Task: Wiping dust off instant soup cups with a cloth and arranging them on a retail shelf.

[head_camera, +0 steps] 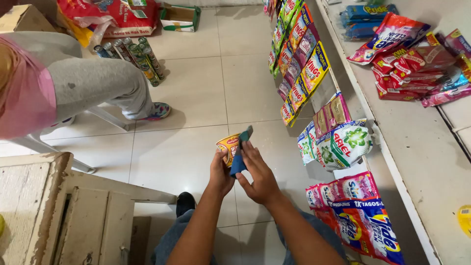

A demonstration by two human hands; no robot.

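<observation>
My left hand (221, 172) grips a yellow and orange instant-noodle cup (228, 147), held on its side above the tiled floor. My right hand (257, 174) presses a blue cloth (239, 159) against the cup's side, fingers stretched along it. Both forearms reach up from the bottom of the view, over my knees.
Strips of hanging sachets (299, 54) and detergent packs (343, 142) line the edge of a white counter (422, 162) on the right, with more packets (412, 64) on top. A seated person (73, 78) is at the left, a worn wooden cabinet (54, 211) at the lower left, and cans (132, 54) lie on the floor.
</observation>
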